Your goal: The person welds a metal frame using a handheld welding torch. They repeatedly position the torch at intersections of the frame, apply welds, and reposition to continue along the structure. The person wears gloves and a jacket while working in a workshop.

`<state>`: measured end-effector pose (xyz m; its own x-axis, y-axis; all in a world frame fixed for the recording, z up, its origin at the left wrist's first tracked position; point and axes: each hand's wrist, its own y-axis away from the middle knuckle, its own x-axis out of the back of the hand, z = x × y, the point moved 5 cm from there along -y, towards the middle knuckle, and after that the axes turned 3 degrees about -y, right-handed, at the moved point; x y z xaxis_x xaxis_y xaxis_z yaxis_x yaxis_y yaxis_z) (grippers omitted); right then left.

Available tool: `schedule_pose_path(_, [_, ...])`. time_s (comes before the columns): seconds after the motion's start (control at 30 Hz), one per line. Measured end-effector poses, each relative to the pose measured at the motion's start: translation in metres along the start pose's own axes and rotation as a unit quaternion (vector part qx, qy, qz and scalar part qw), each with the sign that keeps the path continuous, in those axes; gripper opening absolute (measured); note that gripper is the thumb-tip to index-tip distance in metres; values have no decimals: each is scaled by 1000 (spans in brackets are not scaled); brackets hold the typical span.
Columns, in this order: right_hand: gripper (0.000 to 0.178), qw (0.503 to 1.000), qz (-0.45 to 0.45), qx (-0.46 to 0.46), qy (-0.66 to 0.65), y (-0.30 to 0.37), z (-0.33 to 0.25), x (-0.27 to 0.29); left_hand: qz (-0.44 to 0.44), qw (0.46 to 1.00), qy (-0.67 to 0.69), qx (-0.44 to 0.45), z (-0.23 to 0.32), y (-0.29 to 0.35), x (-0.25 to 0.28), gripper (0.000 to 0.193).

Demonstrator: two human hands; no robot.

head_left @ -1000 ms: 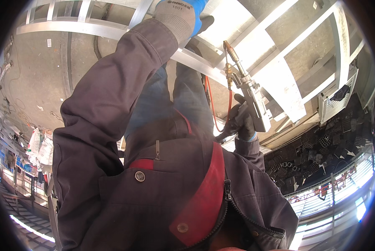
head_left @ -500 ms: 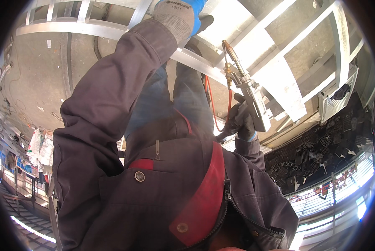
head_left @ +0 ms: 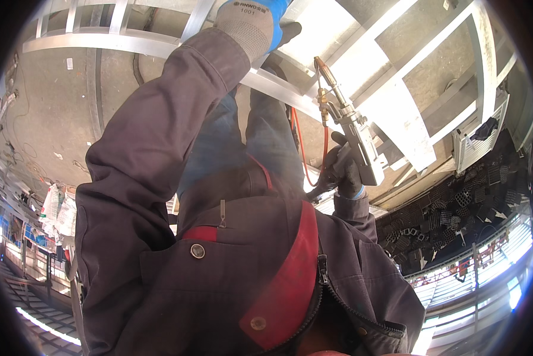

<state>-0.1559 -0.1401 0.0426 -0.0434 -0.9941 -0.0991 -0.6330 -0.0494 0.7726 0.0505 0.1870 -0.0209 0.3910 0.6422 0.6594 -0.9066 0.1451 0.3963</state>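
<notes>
My right hand [head_left: 345,169], in a dark glove, is wrapped round the grip of a metal welding torch [head_left: 356,135]. The torch points up and left, and its copper-coloured nozzle is over a silvery metal frame [head_left: 302,102]. From its brass fitting hangs a thin red hose [head_left: 299,139]. At the top edge is my left hand [head_left: 248,26], in a grey and blue glove with a dark thumb stretched out over the frame. Its other fingers lie beyond the picture's edge, so whatever they touch is hidden.
Bright flat sheets [head_left: 397,107] lie among the frame's bars. At the right stands a slatted metal piece [head_left: 483,139], beside a heap of dark cut tube pieces [head_left: 456,207]. Concrete floor [head_left: 52,101] with loose cables spreads at left, near white bags [head_left: 61,207].
The torch and my left hand have shifted very slightly to the left. Both grips look the same as before.
</notes>
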Motion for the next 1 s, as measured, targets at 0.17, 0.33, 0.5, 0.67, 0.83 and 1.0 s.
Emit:
schedule_pose_path(0.17, [97,1000,18,-15,9,-2,8,8,4,1000,-24,2,1,2,1,62])
schedule_pose_path(0.33, [98,1000,5,-6,5,-3,11,12,-10,1000,-2,28,-4,1,-5,63])
schedule_pose_path(0.5, [100,999,17,-19,20,-2,7,10,-10,999,-10,38,-1,1,-2,64])
schedule_pose_path(0.67, [99,1000,8,-24,11,-1,-1,0,-25,999,-14,41,-2,-2,-3,66])
schedule_pose_path(0.83, [66,996,-83,7,-34,0,-14,-10,-37,994,-94,31,-9,-3,-13,82])
schedule_pose_path(1.0, [62,997,-77,-6,-16,-10,-16,-7,-45,997,-61,9,-14,-3,-20,81])
